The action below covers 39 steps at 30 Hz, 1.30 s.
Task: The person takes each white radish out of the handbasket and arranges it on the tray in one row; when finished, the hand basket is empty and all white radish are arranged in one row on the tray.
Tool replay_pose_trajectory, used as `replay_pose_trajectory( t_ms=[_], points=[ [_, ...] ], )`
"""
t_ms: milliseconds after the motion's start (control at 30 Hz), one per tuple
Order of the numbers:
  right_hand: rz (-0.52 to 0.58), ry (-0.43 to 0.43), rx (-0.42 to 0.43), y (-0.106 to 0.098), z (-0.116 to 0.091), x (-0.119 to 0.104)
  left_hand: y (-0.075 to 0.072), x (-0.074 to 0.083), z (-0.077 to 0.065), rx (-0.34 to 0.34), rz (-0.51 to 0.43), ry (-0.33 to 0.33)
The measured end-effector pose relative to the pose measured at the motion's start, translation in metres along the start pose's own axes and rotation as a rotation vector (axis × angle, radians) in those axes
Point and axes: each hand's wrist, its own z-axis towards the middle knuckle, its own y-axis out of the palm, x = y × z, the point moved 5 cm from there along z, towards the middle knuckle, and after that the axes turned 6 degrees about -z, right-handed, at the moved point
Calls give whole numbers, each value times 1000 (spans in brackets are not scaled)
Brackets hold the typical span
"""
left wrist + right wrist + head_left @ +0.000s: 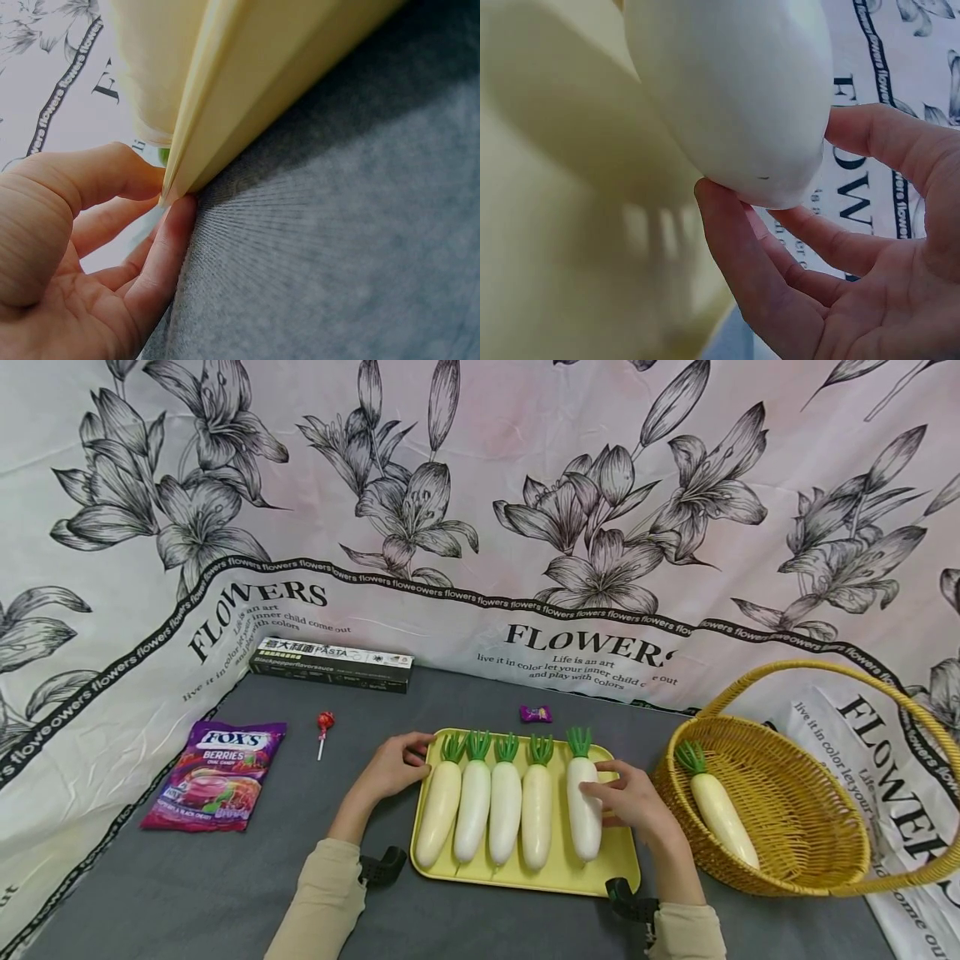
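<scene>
My left hand [395, 766] is at the left edge of a yellow tray [619, 852]; in the left wrist view its thumb and fingers pinch the tray's rim [180, 169]. With my right hand [633, 795] I grip a white radish [583, 810] with a short green top, over the tray's right part. The right wrist view shows my fingers and thumb around the radish's smooth white body [735, 97], with its shadow on the tray. Several more radishes, white and cream, lie side by side to its left, such as the cream radish [536, 818], green tops pointing away.
A yellow woven basket [817, 793] with a tall handle stands on the right, one radish [723, 818] inside. Left of the tray are a lollipop [325, 723] and a purple candy bag [217, 775]. Behind lie a pasta box [330, 667] and a small purple wrapped candy [536, 714].
</scene>
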Motion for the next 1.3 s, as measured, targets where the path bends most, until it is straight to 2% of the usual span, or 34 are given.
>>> replay_pose_trajectory(
  t_ms=[333, 767, 1133, 1300],
  points=[
    [-1, 1, -25, 14, 1, 4, 1, 0, 2, -7, -5, 13],
    [-12, 17, -16, 17, 0, 3, 2, 2, 2, -7, -6, 18],
    [18, 15, -7, 8, -2, 5, 1, 2, 1, -9, -6, 14],
    [-3, -10, 8, -1, -3, 0, 1, 1, -1, -4, -8, 3]
  ],
)
